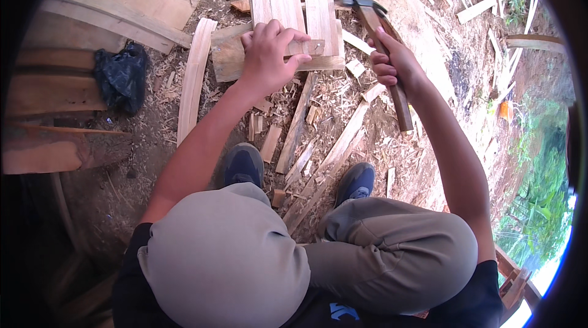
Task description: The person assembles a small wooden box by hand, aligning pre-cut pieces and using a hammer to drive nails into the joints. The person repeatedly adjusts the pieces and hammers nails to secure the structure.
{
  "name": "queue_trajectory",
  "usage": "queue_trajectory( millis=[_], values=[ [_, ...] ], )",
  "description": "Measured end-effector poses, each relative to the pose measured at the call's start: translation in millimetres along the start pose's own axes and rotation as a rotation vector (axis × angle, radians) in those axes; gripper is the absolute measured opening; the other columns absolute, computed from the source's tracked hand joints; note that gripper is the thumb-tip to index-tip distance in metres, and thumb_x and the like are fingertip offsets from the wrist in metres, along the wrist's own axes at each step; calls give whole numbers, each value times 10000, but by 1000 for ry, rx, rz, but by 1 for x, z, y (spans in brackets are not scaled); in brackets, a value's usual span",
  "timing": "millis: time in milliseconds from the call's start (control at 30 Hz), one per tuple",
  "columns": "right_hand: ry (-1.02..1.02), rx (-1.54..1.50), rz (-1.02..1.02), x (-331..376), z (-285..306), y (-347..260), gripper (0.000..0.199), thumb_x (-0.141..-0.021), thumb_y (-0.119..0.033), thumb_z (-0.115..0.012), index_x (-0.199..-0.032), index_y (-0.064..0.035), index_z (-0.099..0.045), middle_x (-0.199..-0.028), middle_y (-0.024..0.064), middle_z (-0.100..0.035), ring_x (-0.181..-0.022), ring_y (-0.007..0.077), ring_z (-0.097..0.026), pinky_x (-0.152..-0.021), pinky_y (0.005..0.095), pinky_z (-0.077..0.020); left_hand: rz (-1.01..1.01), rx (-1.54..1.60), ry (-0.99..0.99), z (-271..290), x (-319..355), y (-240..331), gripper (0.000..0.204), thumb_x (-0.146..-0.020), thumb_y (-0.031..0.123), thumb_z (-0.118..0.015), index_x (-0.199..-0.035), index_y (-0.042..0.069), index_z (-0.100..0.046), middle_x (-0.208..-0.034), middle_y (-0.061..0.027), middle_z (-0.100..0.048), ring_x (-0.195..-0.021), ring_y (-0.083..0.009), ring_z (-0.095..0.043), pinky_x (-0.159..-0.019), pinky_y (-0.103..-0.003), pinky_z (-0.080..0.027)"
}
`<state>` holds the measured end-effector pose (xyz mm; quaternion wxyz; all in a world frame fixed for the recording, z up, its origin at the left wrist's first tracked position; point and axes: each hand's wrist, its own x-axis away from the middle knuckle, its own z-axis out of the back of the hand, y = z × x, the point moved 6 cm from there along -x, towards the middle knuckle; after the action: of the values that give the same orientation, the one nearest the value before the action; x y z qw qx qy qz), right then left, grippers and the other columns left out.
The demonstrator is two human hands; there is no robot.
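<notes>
the right hand (397, 61) i watch remotely is clamped on a hammer (402, 107) beside pale boards (318, 12); the left hand (268, 52) straddles a small wood strip (318, 50), whether gripping i cannot tell.

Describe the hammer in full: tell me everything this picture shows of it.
The hammer has a grey, metal-looking head, slightly blurred, its right end curving downward in the picture, and a long, straight brown handle that looks wooden. The right hand wraps round the handle, covering its middle; the butt sticks out below. It slants from head at upper left to butt at lower right, just right of the pale boards, and seems held off the ground.
</notes>
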<state>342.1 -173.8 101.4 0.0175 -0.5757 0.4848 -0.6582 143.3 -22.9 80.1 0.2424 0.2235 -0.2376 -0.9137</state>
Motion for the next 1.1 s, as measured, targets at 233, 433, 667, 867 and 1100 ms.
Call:
queue_trajectory(
  millis=[233, 433, 667, 867, 1100],
  values=[
    [-9, -57, 55, 6, -17, -1, 349, -1084, -448, -478, -1053, -100, -475, -664, -62, -388, -447, 27, -320, -360, 209, -266, -14, 23, 12, 0, -3, 3, 324, -830, 366, -817, -1121, 247, -737, -993, 11, -521, -1046, -197, -495, -925, -386, -277],
    [39, -12, 13, -1, -9, 1, 327, -1087, -420, -484, -1044, -96, -466, -673, -60, -392, -461, 18, -332, -368, 200, -280, -11, -7, 27, 2, -1, 1, 372, -804, 375, -825, -1140, 245, -735, -980, 8, -533, -1062, -207, -513, -941, -389, -286],
    [-16, -40, 33, 4, -18, -2, 334, -1077, -431, -494, -1024, -103, -455, -665, -58, -381, -460, 30, -336, -378, 214, -304, -26, -13, 22, 2, -2, 5, 356, -810, 365, -821, -1134, 243, -738, -992, 10, -545, -1061, -209, -515, -938, -395, -292],
    [88, 100, 232, -1, -5, 7, 299, -1003, -320, -638, -1006, -66, -479, -669, -26, -454, -473, 61, -433, -409, 244, -394, -19, -47, 19, 3, -1, 4, 365, -810, 363, -828, -1143, 244, -738, -1027, 17, -551, -1077, -203, -506, -954, -395, -292],
    [251, 457, 478, -35, -1, 10, 415, -854, -283, -835, -985, 7, -568, -816, 105, -690, -733, 153, -687, -660, 297, -558, -2, -39, -20, -1, -4, 8, 358, -805, 356, -835, -1128, 235, -738, -1049, 2, -556, -1115, -227, -510, -997, -426, -298]
  ],
)
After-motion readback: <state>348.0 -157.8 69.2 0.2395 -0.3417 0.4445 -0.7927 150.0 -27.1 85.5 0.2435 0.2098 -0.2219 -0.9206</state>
